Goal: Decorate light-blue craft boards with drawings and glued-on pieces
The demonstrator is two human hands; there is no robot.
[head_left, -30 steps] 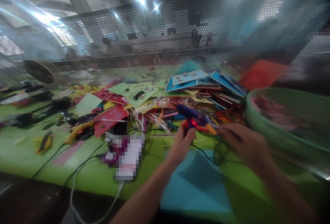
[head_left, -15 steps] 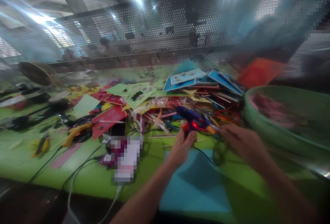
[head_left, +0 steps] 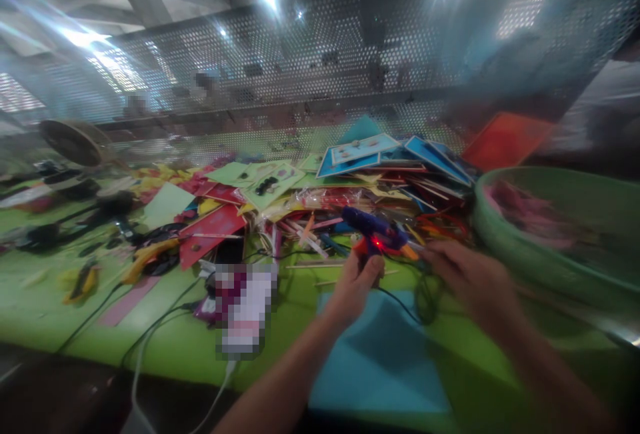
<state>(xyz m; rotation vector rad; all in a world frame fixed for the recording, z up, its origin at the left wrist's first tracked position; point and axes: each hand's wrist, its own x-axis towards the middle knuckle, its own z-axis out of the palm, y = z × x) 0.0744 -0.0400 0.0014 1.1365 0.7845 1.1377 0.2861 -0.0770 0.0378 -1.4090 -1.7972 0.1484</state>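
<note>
My left hand is wrapped round the handle of a dark blue-purple glue gun. A red light glows on its body, and its orange-collared tip points right. My right hand is closed just beyond that tip, fingers pinched together; what they hold, if anything, is too blurred to name. Beneath both hands lies a light-blue sheet on the green tabletop. The gun's black cord loops down above the sheet.
Cards and sticks are heaped behind my hands. A green basin with pink material stands at right. Left are a blurred-out phone, a yellow-handled glue gun, a yellow cutter and cables. A perforated screen rises behind.
Almost nothing differs. My left thumb and the glue gun have shifted very slightly; my right hand stays by the tip.
</note>
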